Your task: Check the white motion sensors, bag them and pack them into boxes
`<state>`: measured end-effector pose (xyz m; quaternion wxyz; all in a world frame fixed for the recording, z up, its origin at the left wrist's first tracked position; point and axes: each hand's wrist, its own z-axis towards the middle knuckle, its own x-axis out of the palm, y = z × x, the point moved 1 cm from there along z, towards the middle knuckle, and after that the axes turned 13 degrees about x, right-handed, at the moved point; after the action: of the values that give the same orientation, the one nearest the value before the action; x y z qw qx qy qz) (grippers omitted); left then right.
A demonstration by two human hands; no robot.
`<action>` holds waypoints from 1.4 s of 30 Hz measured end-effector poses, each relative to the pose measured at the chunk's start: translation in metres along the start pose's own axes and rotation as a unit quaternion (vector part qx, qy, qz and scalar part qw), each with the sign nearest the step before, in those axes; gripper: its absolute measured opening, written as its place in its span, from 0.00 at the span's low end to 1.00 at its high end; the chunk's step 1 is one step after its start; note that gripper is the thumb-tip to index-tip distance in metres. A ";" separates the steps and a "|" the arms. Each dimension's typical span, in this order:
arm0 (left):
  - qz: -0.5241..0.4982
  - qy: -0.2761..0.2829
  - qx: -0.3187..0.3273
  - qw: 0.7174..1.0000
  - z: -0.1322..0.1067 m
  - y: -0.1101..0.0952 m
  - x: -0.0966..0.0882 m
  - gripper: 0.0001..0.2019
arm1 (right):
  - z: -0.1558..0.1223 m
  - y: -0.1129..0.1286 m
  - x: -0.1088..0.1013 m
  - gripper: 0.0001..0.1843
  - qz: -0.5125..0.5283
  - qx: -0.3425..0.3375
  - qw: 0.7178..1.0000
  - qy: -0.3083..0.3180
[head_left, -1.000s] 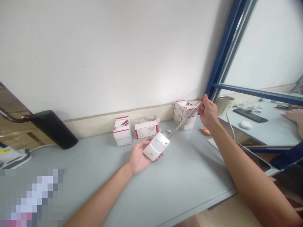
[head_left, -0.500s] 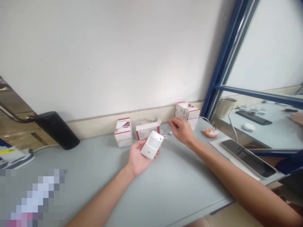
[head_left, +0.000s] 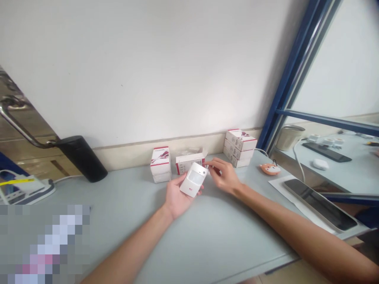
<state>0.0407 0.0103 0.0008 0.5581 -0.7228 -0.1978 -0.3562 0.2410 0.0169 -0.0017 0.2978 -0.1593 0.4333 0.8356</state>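
Note:
My left hand is closed around a white motion sensor, its front with a pale window and a small red mark facing up. My right hand has its fingertips pinched together close to the sensor's upper right edge; whatever they hold is too small to make out. Just behind the sensor lies an opened white and red box with clear plastic showing at its top. The sensor partly covers that box.
White boxes are stacked left of the opened box, more boxes to the right. An orange and white case and a phone-like black slab lie at right. A black cylinder leans at left. A blue-framed glass panel borders the table.
My right hand has come down and toward the sensor from in front of the right box stack, uncovering more of that stack. My left hand keeps hold of the sensor. The view has shifted slightly.

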 end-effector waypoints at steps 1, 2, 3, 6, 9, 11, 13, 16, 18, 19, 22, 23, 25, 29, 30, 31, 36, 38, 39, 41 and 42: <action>0.000 0.002 0.003 1.000 -0.001 0.000 0.001 0.16 | 0.001 0.000 -0.002 0.16 -0.010 -0.008 1.000 0.001; -0.001 0.002 0.004 1.000 -0.001 0.000 0.002 0.15 | 0.002 0.001 -0.004 0.17 -0.027 -0.018 0.999 0.002; -0.004 0.000 0.005 1.000 -0.001 -0.001 0.003 0.15 | 0.004 0.001 -0.007 0.18 -0.050 -0.028 0.998 0.001; -0.018 -0.006 0.002 1.000 -0.001 -0.001 0.003 0.16 | 0.009 0.001 -0.017 0.20 -0.115 -0.032 0.993 -0.027; -0.030 -0.018 -0.002 0.999 0.000 -0.001 0.001 0.17 | 0.014 -0.002 -0.026 0.19 -0.134 0.008 0.987 -0.085; -0.033 -0.020 0.002 0.999 0.000 0.000 0.000 0.16 | 0.020 -0.003 -0.029 0.16 -0.131 0.035 0.984 -0.116; -0.030 -0.013 0.008 0.999 0.000 0.000 0.000 0.16 | 0.030 -0.003 -0.031 0.16 -0.136 0.043 0.982 -0.127; -0.020 -0.001 0.011 1.000 -0.001 0.001 0.001 0.17 | 0.057 0.003 -0.028 0.18 -0.199 0.047 0.976 -0.079; -0.016 -0.003 0.011 1.000 -0.001 0.001 0.001 0.18 | 0.081 0.006 -0.020 0.18 -0.262 0.073 0.962 -0.008; -0.016 -0.005 0.011 1.000 -0.001 0.001 0.001 0.18 | 0.094 0.007 -0.015 0.17 -0.274 0.078 0.958 0.017; -0.013 -0.007 0.013 1.000 -0.001 0.001 0.001 0.18 | 0.124 0.008 0.008 0.11 -0.290 0.087 0.951 0.067; -0.013 -0.006 0.012 1.000 -0.001 0.001 0.001 0.18 | 0.131 0.007 0.016 0.08 -0.292 0.093 0.949 0.078; -0.013 -0.005 0.006 1.000 -0.001 0.001 0.001 0.18 | 0.140 0.008 0.030 0.04 -0.288 0.104 0.948 0.087; -0.012 -0.008 0.000 1.000 -0.002 0.001 0.000 0.20 | 0.140 0.013 0.028 0.08 -0.238 0.113 0.964 0.032; -0.011 -0.007 -0.001 1.000 -0.002 0.001 -0.001 0.20 | 0.136 0.014 0.022 0.10 -0.217 0.117 0.969 0.008; -0.010 -0.005 -0.001 1.000 -0.002 0.001 -0.001 0.20 | 0.131 0.013 0.014 0.11 -0.194 0.124 0.973 -0.014; -0.010 0.000 0.001 1.000 0.000 0.003 -0.002 0.19 | 0.087 -0.004 -0.017 0.15 0.042 0.209 0.975 -0.060; -0.002 -0.003 0.003 1.000 0.001 0.004 -0.002 0.18 | 0.071 -0.013 -0.018 0.16 0.208 0.278 0.935 -0.073; 0.003 -0.004 0.006 1.000 0.001 0.004 -0.002 0.17 | 0.066 -0.016 -0.016 0.16 0.268 0.303 0.912 -0.068; 0.009 0.000 0.008 1.000 0.001 0.004 0.000 0.17 | 0.059 -0.018 -0.011 0.16 0.330 0.329 0.884 -0.044; 0.011 0.002 0.009 1.000 0.001 0.004 0.000 0.17 | 0.057 -0.018 -0.009 0.16 0.348 0.333 0.876 -0.030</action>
<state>0.0438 0.0098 -0.0015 0.5688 -0.7191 -0.1924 -0.3497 0.2590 0.0686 0.0241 0.0363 0.1349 0.7042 0.6961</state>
